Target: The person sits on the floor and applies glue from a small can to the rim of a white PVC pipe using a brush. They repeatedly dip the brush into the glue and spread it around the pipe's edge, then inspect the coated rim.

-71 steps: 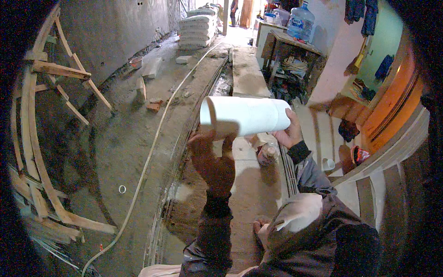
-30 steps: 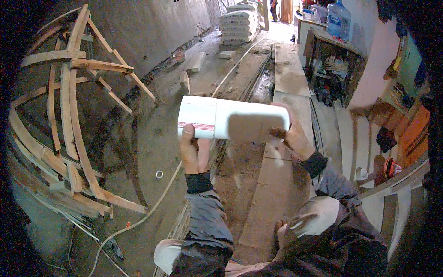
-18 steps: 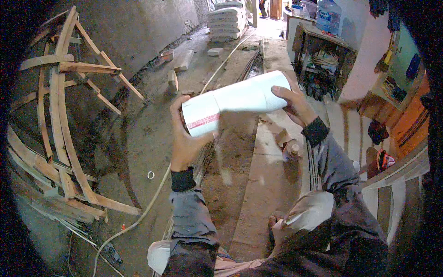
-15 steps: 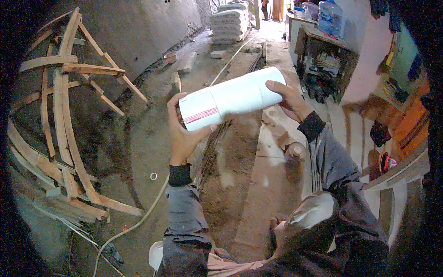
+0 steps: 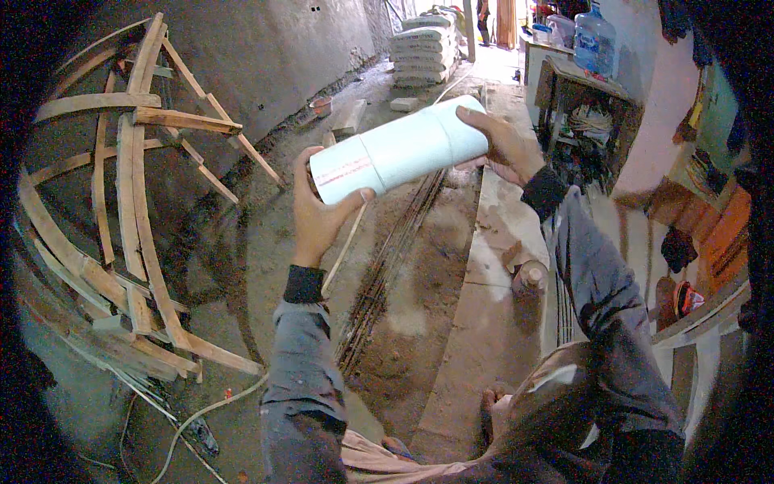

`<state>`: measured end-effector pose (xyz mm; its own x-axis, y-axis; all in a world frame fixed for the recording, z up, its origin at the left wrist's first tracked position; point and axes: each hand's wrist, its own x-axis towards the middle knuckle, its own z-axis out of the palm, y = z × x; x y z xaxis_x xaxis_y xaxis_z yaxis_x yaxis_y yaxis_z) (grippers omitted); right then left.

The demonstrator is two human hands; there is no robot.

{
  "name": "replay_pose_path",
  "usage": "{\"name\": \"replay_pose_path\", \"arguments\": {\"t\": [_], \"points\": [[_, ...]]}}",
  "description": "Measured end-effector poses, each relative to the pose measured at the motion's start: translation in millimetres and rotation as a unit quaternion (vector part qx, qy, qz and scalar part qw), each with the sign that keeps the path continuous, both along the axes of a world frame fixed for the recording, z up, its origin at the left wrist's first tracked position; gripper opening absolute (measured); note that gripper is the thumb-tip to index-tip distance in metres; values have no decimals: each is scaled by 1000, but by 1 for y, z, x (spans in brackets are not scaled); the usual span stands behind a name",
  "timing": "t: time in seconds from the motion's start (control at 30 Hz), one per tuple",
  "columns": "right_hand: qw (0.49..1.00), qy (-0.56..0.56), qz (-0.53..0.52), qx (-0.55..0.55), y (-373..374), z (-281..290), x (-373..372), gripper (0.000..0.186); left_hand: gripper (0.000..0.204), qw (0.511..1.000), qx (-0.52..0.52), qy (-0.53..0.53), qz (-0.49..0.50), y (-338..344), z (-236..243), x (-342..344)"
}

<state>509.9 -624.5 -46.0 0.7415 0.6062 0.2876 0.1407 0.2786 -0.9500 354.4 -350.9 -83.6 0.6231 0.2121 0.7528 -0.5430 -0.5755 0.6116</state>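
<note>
A short white plastic pipe point(image 5: 403, 152) with a stepped collar and faint red print is held up in front of me, its right end tilted higher. My left hand point(image 5: 322, 211) cups its lower left end, thumb along the underside and fingers behind. Around the right end closes my right hand point(image 5: 501, 145), its thumb on top and the other fingers mostly hidden below and behind the pipe.
A wooden frame point(image 5: 133, 210) of long battens stands at the left. Long thin steel bars point(image 5: 387, 274) lie along the dirt floor. Stacked sacks point(image 5: 423, 52) are at the back, a water jug point(image 5: 594, 40) on a table at the far right. A hose point(image 5: 193, 419) curves across the lower left.
The pipe, in both hands, has shifted slightly up and rolled, so its red print looks fainter and narrower. My view has turned a little left.
</note>
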Motion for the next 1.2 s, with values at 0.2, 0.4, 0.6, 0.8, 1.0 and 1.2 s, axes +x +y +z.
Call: {"name": "replay_pose_path", "arguments": {"t": [0.2, 0.4, 0.6, 0.8, 1.0, 1.2], "points": [[994, -58, -10, 93, 21, 43, 11, 61, 77, 982, -161, 101, 0, 11, 15, 2], [987, -131, -60, 68, 62, 67, 12, 65, 62, 903, -347, 57, -245, -23, -17, -9], [986, -95, 39, 132, 91, 33, -7, 59, 68, 804, -475, 105, -341, -57, -33, -20], [994, -77, -7, 73, 85, 12, 0, 52, 64, 863, -393, 233, -217, -56, -58, -27], [991, -83, -99, -33, 99, -9, 11, 55, 69, 860, -353, 323, -176, -32, -79, -8], [995, 7, -27, -98, 106, -42, 30, 60, 83, 867, -325, 346, -148, -45, -76, -13]]}}
